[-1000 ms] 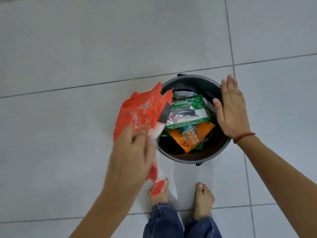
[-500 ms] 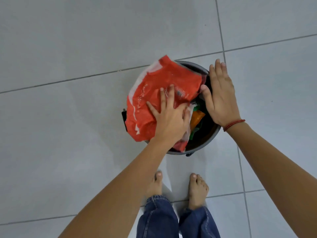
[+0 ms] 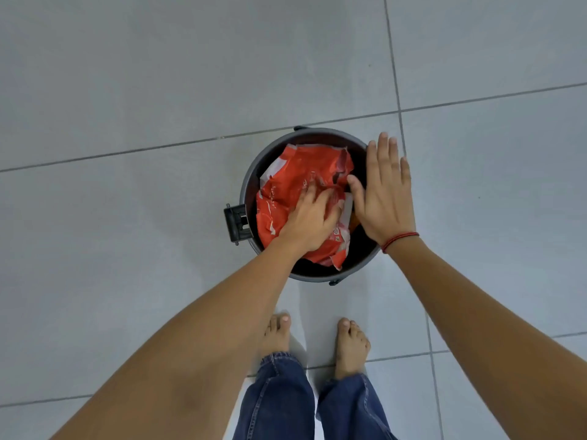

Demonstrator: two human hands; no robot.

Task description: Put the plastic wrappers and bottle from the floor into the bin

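Standing on the grey tiled floor [image 3: 158, 90], the bin [image 3: 247, 188] now holds the red wrapper [image 3: 295, 179], which half a second ago still draped over its rim. The left hand [image 3: 313, 222] presses flat on the wrapper, fingers spread, gripping nothing; the right hand [image 3: 382, 192] rests open on the rim. No wrappers or bottle show on the visible floor, so the task looks nearly done.

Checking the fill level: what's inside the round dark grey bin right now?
A crumpled red and white plastic wrapper fills the round dark grey bin, pressed down by the left hand. A sliver of orange shows beside it; anything underneath is covered.
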